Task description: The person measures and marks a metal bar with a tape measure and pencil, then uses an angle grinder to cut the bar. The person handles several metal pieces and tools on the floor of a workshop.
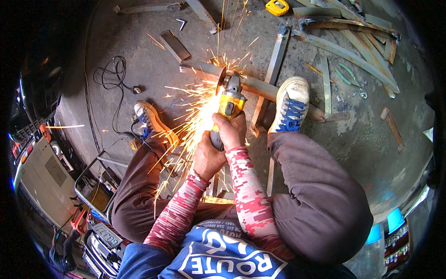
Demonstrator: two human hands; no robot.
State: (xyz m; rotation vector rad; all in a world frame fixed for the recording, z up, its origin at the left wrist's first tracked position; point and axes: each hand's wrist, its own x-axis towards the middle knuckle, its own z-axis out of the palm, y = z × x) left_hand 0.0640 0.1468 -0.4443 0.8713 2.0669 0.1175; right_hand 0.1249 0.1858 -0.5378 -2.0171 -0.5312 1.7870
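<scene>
Both my hands grip a yellow and black angle grinder (231,103). My left hand (208,156) wraps round its rear end, and my right hand (231,130) holds the body just ahead of it. The cutting disc (221,81) meets a grey metal bar (204,69) lying across the floor, and orange sparks (195,109) spray back toward my left foot. My right shoe (291,100) presses near the bar's right part, close to a second metal bar (277,56) that crosses under it. Part of the grinder's rear is hidden by my fingers.
A yellow tape measure (277,7) lies at the far side. Scrap metal strips (348,44) pile up at the far right, near green-handled pliers (348,74). A black cable (121,76) coils at the left. A car (104,242) and a metal-framed chair (100,186) stand at the lower left.
</scene>
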